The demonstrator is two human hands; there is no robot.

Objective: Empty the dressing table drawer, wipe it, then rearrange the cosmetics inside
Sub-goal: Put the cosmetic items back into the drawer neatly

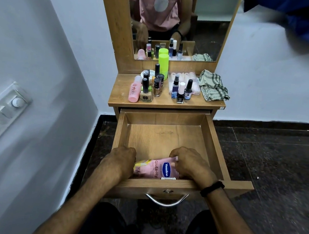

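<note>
so, head view: the drawer (213,140) is pulled out and both hands are down at its front end. the left grip (123,158) is curled over the yellowish end of a pink lotion bottle (155,169), and the right grip (190,164) has its fingers wrapped round the other end, so both have hold of it. the bottle lies on its side just inside the drawer front. up on the tabletop (169,104) stand nail polish bottles (158,85), a pink bottle (135,90), a neon green can (163,64), a clear box (196,83) and a crumpled checked cloth (213,88) at the right. mirror (203,28) behind them.
</note>
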